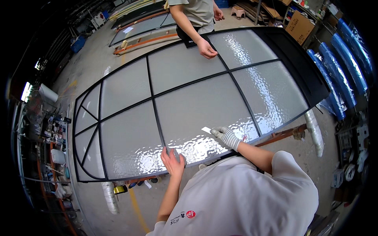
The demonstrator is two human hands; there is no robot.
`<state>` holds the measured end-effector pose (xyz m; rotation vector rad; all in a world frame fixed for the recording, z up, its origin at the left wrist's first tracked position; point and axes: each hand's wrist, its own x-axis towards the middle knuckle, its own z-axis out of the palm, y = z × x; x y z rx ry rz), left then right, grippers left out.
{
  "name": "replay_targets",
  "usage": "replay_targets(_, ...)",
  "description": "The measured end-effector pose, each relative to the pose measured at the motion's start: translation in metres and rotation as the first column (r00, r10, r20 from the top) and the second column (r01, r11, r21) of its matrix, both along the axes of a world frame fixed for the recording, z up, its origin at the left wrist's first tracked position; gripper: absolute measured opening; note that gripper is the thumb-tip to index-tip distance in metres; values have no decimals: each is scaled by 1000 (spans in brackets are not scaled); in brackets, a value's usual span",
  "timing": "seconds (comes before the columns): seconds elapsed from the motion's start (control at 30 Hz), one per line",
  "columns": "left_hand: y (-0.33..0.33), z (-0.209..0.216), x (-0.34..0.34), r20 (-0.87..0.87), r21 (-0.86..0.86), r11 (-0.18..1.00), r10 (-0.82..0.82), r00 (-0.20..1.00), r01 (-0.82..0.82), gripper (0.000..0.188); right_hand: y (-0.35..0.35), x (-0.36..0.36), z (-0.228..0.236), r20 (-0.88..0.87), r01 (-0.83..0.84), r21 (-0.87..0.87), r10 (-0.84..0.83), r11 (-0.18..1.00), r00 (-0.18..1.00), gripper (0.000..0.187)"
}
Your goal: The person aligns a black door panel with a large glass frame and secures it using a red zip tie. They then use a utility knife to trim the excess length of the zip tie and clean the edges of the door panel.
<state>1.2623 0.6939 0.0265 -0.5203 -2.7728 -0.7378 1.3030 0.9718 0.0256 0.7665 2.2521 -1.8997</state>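
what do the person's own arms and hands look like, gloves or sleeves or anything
The left hand is bare, with a bare forearm. The right hand wears a whitish knit work glove with a ribbed cuff. Both arms come out of short white sleeves of a T-shirt.

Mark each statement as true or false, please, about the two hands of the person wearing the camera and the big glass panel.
1. The right hand wears a glove. True.
2. The right hand holds a small flat white piece against the glass. True.
3. The left hand is gloved too. False: it is bare and rests flat on the glass panel near its lower edge.
4. The glass is clear and smooth. False: it is frosted and textured, divided by dark bars.
5. Another person's hand touches the panel at the far side. True.
6. The panel stands upright against a wall. False: it lies flat, on supports.
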Motion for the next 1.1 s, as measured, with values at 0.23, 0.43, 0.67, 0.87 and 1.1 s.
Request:
replay_targets(0.23, 3, 1, 4, 50, -43, 962, -267, 962, 269, 43, -14, 65, 45, 61, 113, -312, -99, 943, 993, 42)
replay_targets(0.43, 71, 5, 15, 54, 193, 799, -588, 807, 569, 41, -14, 126, 64, 105, 391, -312, -378, 866, 920, 37)
replay_targets(0.67, 124, 17, 31, 375, 647, 661, -710, 596, 380, 25, -3, 150, 34, -33, 46, 136, -42, 990, 999, 25)
replay_targets(0.87, 156, 35, 33, 524, 673, 695, -690, 499, 254, 12, 49, 130, 74, -33, -211, 365, 239, 907, 971, 33)
replay_targets(1.1, 217, 36, 35, 562, 618, 773, -563, 605, 145, 17, 138, 128, 53, -147, -52, 146, 74, 988, 986, 29)
